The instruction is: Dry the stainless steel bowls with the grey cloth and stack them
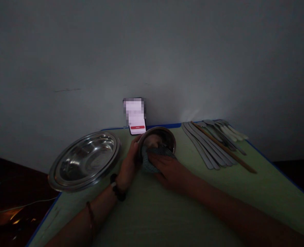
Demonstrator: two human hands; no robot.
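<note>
My left hand [128, 164] grips the left rim of a small steel bowl [164, 134], which is tipped up toward me near the middle of the table. My right hand [167, 168] is closed on a grey-blue cloth [152, 158] and presses it against the bowl's lower rim and inside. Part of the cloth is hidden under my fingers. A dark bead bracelet sits on my left wrist.
A large steel basin [86, 160] rests at the table's left edge. A lit phone [135, 116] leans on the wall behind the bowl. Several flat metal utensils [208, 145] and a wooden stick [226, 149] lie in a row at the right. The green table [152, 212] has a blue edge.
</note>
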